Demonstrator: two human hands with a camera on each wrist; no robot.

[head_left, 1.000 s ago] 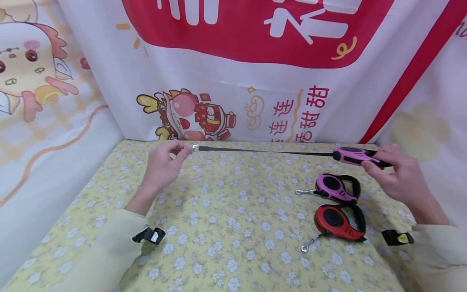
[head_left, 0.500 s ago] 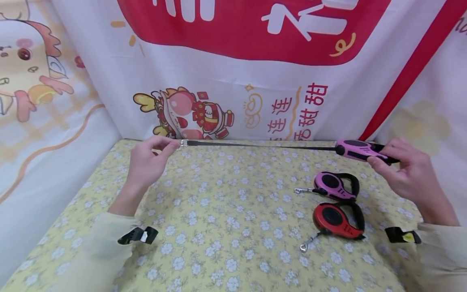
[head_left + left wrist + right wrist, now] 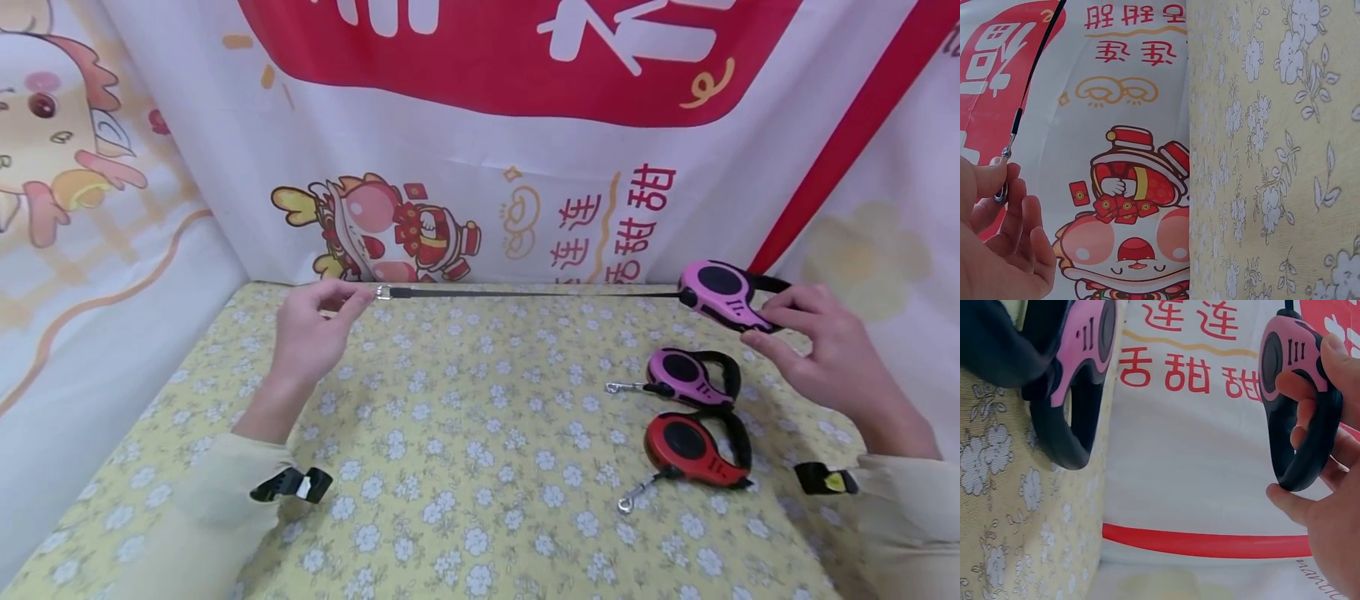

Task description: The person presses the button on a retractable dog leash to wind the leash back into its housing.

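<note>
Head view: my left hand pinches the metal clip, tip hidden behind my fingers. Black strap runs straight to the pink leash; my right hand grips its handle, partly covering it. Right wrist: second pink leash cut off at top; dark loop at left, cropped, can't identify. Red leash nearer me, on yellow floral tablecloth. Printed white fabric behind and on both sides.
</note>
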